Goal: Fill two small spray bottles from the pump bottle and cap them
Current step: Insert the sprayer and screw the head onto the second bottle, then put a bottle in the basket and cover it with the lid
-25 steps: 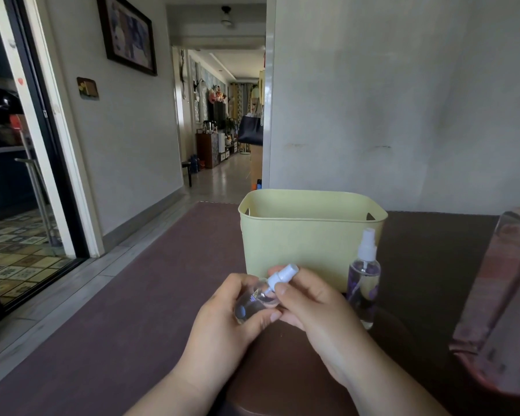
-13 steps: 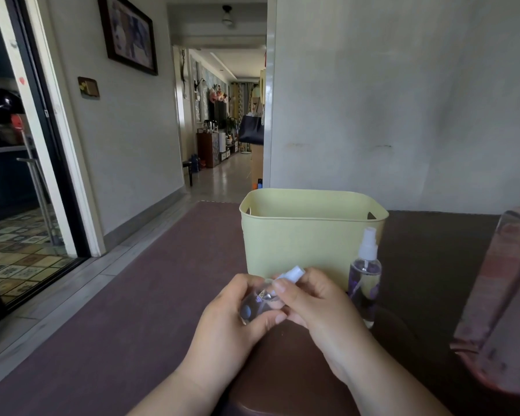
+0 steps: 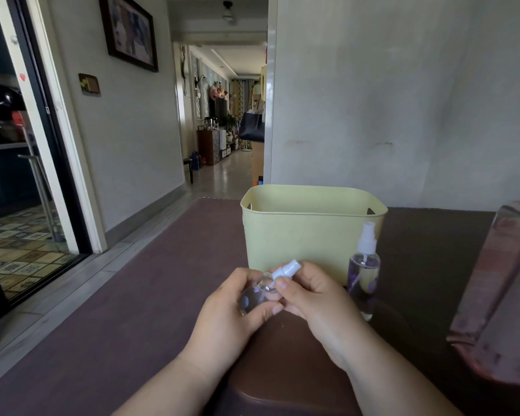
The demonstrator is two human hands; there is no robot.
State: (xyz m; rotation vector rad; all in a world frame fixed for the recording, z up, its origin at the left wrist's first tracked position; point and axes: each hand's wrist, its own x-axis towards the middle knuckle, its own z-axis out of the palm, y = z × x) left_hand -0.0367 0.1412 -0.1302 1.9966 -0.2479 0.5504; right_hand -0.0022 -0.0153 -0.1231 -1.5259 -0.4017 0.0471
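A small clear spray bottle (image 3: 254, 295) lies tilted between both hands above the table, its white spray head (image 3: 286, 269) pointing up and to the right. My left hand (image 3: 228, 319) wraps the bottle's body. The fingers of my right hand (image 3: 312, 298) pinch the white head at the bottle's neck. A second small spray bottle (image 3: 363, 271), capped with a white sprayer, holds clear liquid and stands upright on the table just right of my hands. No pump bottle shows.
A pale yellow-green plastic basket (image 3: 306, 229) stands directly behind my hands. The dark table (image 3: 433, 265) runs right to a reddish patterned object (image 3: 499, 289). A purple carpet (image 3: 132, 295) and a hallway lie on the left.
My right hand's fingers have shifted around the white spray head, which dipped a little and came back up. The standing bottle has not moved.
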